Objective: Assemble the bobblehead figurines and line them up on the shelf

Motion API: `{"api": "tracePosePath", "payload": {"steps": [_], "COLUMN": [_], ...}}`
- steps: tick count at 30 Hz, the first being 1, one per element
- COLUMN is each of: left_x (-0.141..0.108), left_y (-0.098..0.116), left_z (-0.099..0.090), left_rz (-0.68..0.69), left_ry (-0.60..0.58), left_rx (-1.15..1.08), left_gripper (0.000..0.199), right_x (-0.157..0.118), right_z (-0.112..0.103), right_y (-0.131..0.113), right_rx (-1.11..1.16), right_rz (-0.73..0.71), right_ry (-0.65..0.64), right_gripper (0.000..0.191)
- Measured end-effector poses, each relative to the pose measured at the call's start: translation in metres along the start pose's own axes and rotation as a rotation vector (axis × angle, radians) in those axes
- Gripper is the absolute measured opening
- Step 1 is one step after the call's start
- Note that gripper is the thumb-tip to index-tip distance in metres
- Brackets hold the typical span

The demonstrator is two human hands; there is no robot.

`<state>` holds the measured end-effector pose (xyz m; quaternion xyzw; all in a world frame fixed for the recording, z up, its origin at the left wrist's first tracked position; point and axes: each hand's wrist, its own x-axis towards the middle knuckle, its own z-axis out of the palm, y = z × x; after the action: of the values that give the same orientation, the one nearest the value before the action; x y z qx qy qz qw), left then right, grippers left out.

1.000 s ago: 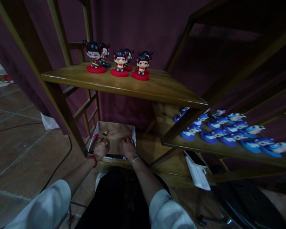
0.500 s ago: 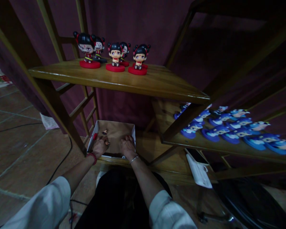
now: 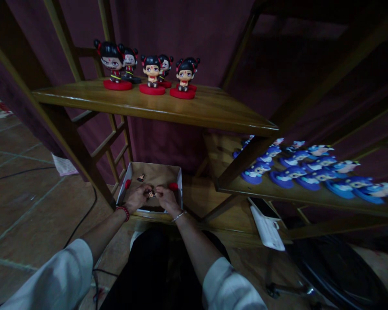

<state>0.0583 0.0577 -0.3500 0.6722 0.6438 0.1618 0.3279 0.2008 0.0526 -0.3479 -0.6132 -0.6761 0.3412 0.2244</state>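
Note:
Inside a shallow cardboard box (image 3: 180,181) on the lower shelf, my left hand (image 3: 137,198) is closed on a small figurine (image 3: 151,194) with dark and skin-toned parts. My right hand (image 3: 165,199) meets it from the other side, its fingers drawn together at the figurine's right edge. Whether the right fingers also grip it or something small, I cannot make out. Another little figurine (image 3: 141,177) lies near the back left of the box. One red piece (image 3: 127,184) is by the left wall, and a second red piece (image 3: 173,186) is behind my right hand.
Above the box, a wooden shelf (image 3: 213,107) carries several black-haired figurines (image 3: 151,71) on red bases. Blue figurines (image 3: 287,174) stand in rows on the right shelf (image 3: 236,188). A phone (image 3: 264,208) rests by a white object (image 3: 267,230). A cable (image 3: 87,219) crosses the floor.
My right hand has moved left from the box's right side to meet my left hand, uncovering a red piece. The left hand and its figurine have shifted slightly right.

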Motion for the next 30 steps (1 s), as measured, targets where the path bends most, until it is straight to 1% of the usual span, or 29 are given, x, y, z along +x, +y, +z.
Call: {"api": "tracePosePath", "payload": {"steps": [3,6,10,15,20,22,26,30], "left_x": [0.001,0.0,0.0,0.006,0.007,0.004,0.001,0.001], "left_y": [0.005,0.013,0.021,0.019,0.022,0.027,0.035,0.038], "left_z": [0.0,0.0,0.002,0.008,0.008,0.006,0.003,0.004], "left_rz": [0.083,0.107,0.129,0.113,0.123,0.119,0.09,0.069], "left_ry": [-0.033,-0.06,-0.039,0.011,0.006,-0.009,-0.025,-0.005], "left_rx": [-0.149,-0.213,-0.295,-0.394,-0.497,-0.535,-0.593,-0.629], "left_gripper": [0.033,0.034,0.033,0.03,0.022,0.022,0.024,0.024], "right_x": [-0.001,-0.002,0.0,-0.001,-0.004,-0.005,-0.006,-0.008], "right_z": [-0.005,-0.009,-0.01,-0.007,-0.005,-0.004,-0.007,-0.013], "right_y": [0.0,0.002,0.007,0.012,0.019,0.021,0.021,0.019], "right_rx": [0.104,0.181,0.244,0.349,0.407,0.433,0.523,0.627], "right_rz": [0.017,0.031,0.084,0.062,0.036,0.064,0.155,0.123], "right_ry": [-0.018,-0.001,0.028,0.018,0.035,0.054,0.094,0.09], "right_gripper": [0.03,0.03,0.03,0.021,0.017,0.019,0.031,0.03]}}
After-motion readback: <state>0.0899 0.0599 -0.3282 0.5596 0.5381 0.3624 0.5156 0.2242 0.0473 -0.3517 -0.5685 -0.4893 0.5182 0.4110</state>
